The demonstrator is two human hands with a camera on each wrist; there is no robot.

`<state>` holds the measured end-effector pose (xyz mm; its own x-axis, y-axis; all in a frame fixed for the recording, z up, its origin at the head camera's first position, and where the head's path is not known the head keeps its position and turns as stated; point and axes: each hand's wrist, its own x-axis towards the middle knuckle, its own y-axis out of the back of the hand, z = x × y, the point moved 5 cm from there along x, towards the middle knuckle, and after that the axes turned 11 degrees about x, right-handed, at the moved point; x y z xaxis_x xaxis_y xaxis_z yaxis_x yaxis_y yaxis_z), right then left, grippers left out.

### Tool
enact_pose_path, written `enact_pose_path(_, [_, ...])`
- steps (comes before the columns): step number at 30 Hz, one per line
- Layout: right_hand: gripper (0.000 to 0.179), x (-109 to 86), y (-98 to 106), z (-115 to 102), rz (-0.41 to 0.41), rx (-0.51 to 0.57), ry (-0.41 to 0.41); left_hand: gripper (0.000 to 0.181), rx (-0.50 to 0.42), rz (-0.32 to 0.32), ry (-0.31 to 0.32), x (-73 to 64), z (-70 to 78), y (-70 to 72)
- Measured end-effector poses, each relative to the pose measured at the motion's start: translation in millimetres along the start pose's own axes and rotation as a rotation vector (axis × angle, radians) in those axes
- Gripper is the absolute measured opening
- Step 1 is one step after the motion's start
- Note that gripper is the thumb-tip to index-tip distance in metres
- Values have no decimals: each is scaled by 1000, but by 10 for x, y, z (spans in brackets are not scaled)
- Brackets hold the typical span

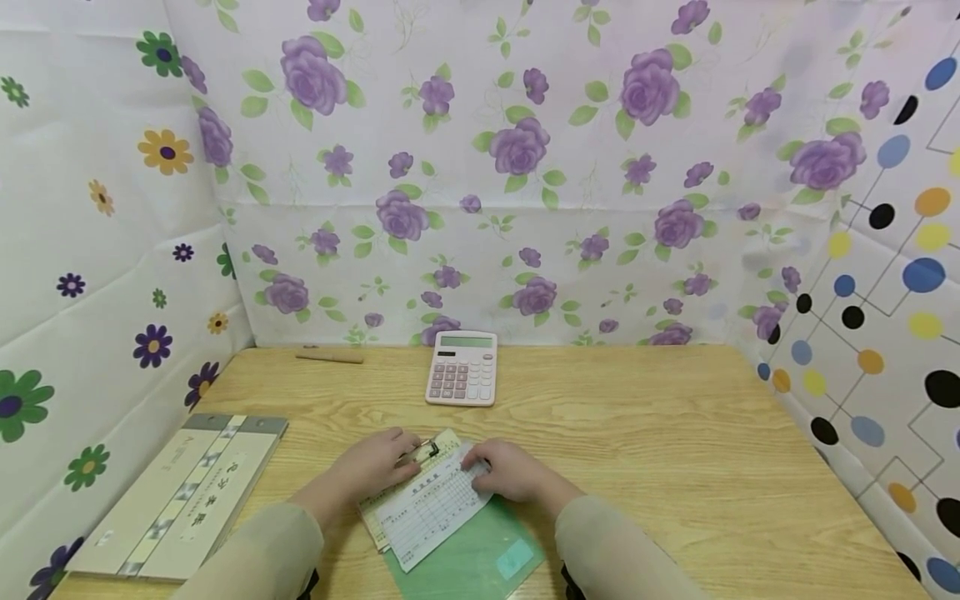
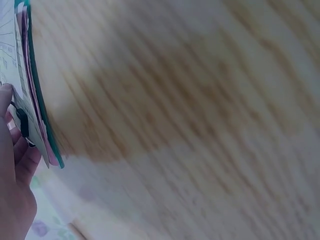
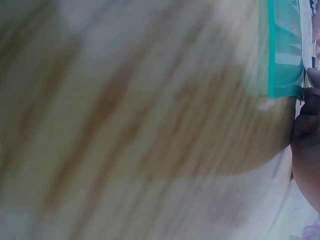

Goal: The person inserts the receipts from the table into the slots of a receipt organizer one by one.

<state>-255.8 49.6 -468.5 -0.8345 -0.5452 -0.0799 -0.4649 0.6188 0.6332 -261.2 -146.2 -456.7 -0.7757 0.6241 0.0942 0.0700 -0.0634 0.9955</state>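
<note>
A stack of printed forms lies askew on a green folder (image 1: 480, 546) in front of me. Its top sheet is a white form (image 1: 431, 508) with a ruled table, over yellowish slips (image 1: 371, 525). A black binder clip (image 1: 431, 451) with wire handles sits at the stack's upper edge. My left hand (image 1: 371, 467) grips the clip, thumb on the near side and fingers beyond; the left wrist view shows the clip (image 2: 22, 121) between them. My right hand (image 1: 513, 475) pinches the white form's upper right corner. Its fingertips are partly cut off in the right wrist view.
A pink and white calculator (image 1: 461, 368) lies at the back of the wooden table (image 1: 637, 433). Left of it is a thin brown stick-like object (image 1: 330, 356). A thick bound ledger packet (image 1: 180, 496) lies at the left. Patterned cloths (image 1: 480, 167) hang around the table.
</note>
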Motion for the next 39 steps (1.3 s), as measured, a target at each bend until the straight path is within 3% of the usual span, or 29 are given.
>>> enact_pose_path(11, [24,1,-23,-29,3,-16,32,36,-80,-35,-14,3,-7,-38])
enact_pose_path(19, [22,18,-46,-107,50,-49,59,37,-86,-47,6,8,-21,-61])
enact_pose_path(26, [25,45,-98,-139,28,-65,52,38,-71,-46,8,29,-17,-65])
enact_pose_path(35, [36,62,-166,-102,57,-138,7,35,89,-14,-65,26,43,-45])
enact_pose_path(39, [38,57,-189,-107,73,-159,-1,26,114,-23,-83,39,55,-60])
